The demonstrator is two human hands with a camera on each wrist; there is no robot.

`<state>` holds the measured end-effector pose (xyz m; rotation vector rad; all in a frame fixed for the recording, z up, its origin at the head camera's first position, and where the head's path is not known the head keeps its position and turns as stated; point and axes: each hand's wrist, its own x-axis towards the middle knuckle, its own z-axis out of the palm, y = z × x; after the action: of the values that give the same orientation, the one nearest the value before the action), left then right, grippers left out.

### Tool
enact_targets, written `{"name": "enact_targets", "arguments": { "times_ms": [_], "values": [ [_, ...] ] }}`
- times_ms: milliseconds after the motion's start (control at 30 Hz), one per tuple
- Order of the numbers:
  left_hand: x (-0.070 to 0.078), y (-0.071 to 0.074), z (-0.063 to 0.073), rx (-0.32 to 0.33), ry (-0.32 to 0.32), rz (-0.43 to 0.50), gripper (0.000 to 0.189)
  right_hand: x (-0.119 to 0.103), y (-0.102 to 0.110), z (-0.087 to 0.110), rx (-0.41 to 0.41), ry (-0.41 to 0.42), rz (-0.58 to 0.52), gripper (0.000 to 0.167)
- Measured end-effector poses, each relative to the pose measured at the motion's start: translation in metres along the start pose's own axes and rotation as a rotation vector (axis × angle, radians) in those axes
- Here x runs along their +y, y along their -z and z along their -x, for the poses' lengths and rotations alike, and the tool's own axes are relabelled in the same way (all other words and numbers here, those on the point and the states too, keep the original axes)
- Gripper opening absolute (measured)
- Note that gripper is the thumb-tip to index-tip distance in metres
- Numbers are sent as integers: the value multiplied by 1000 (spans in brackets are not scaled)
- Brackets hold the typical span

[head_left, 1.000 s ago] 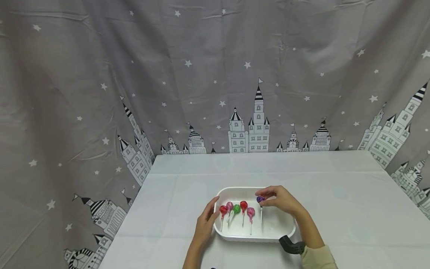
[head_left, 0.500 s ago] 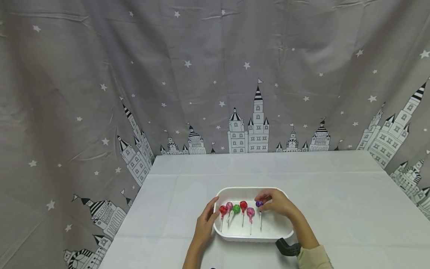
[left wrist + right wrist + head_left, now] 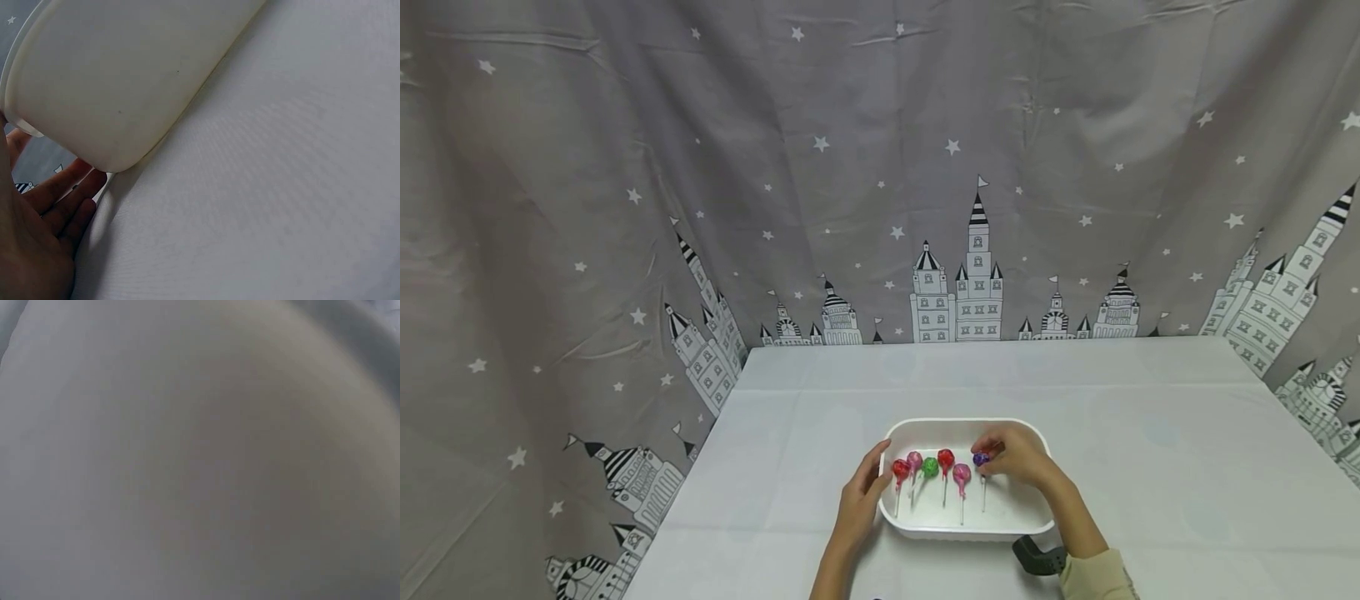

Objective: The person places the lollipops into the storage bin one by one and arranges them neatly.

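Note:
In the head view a white tray (image 3: 966, 534) holds several wrapped lollipops. My left hand (image 3: 859, 498) holds the tray's left end, thumb over the rim; in the left wrist view the fingers of the left hand (image 3: 47, 215) lie against its outer wall. Inside the tray, my right hand (image 3: 1017, 454) pinches the head of a purple lollipop (image 3: 981, 459), whose stick points toward me. To its left lie a pink lollipop (image 3: 962, 473), a red lollipop (image 3: 946, 457), a green lollipop (image 3: 930, 467), a second pink lollipop (image 3: 914, 460) and a second red lollipop (image 3: 901, 468).
The tray stands on a white-covered table (image 3: 805, 442). A grey curtain (image 3: 850, 192) printed with castles and stars hangs behind and at the sides. A dark band (image 3: 1037, 557) is at the right wrist. Only a blurred pale surface (image 3: 156, 456) fills the right wrist view.
My right hand has shifted slightly left and toward me with the purple lollipop, lowering it near the other lollipops. The left hand stays on the tray.

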<state>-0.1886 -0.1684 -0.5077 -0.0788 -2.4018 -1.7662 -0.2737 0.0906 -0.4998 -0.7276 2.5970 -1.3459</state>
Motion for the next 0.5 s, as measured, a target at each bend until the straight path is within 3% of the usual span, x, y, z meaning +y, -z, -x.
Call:
{"name": "enact_targets", "arguments": {
  "times_ms": [500],
  "values": [
    [6,-1,2,12,0,-33,43,1,0,1,-32,36,-21,24]
  ]
}}
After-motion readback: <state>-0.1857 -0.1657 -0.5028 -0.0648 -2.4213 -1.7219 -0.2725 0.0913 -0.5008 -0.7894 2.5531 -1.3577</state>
